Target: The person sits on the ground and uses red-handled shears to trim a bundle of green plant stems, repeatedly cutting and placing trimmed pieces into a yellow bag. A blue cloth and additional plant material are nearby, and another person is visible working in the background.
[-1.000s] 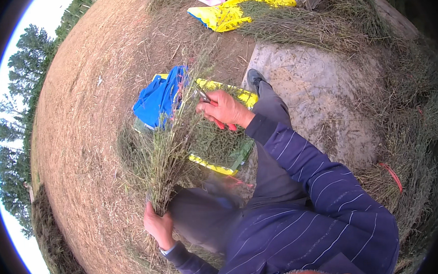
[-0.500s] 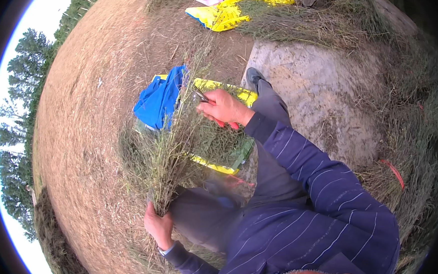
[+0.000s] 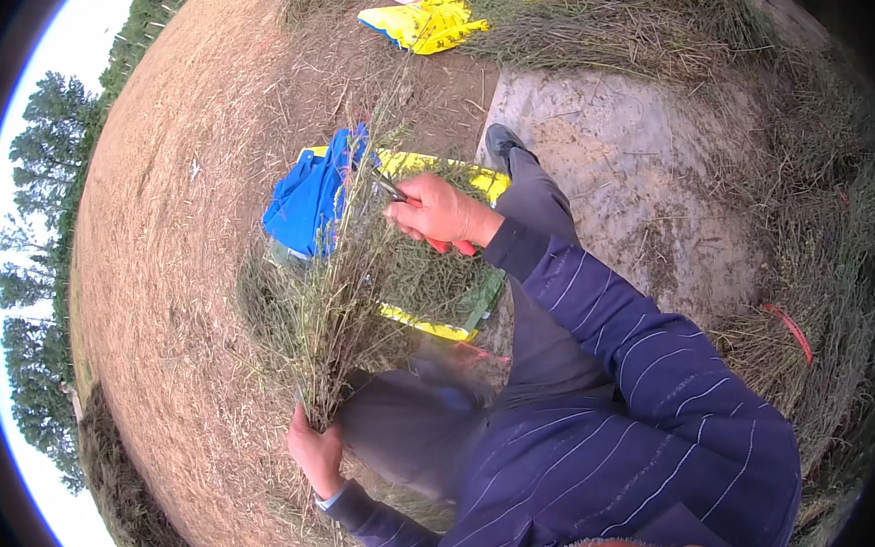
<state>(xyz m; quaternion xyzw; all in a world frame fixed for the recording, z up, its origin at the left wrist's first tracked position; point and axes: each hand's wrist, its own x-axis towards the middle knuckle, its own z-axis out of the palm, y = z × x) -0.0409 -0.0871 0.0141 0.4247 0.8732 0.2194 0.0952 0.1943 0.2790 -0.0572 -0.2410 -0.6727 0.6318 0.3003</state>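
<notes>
My left hand (image 3: 316, 449) is closed round the lower stems of a bunch of dry green stalks (image 3: 333, 330), which slants up and away from it. In my right hand (image 3: 442, 211) is a pair of pruning shears (image 3: 451, 245) with red handles. Their metal blades point left, at the upper part of the stalks; whether they touch a stem I cannot tell. Behind the bunch lies a blue cloth (image 3: 308, 203). Cut greenery (image 3: 423, 284) is heaped on a yellow sheet (image 3: 431, 324) between my hands and my legs.
A dusty pale sheet (image 3: 612, 173) covers ground to the right, beside my shoe (image 3: 506, 145). Piles of cut stalks (image 3: 805, 381) line the right side, one with a red strip (image 3: 792, 332). Another yellow sheet (image 3: 437, 21) lies at the far side. Dry stubble (image 3: 173, 290) spreads left.
My right hand and the shears have shifted slightly left. The left hand keeps its grip on the stalks, and the whole view has moved a little.
</notes>
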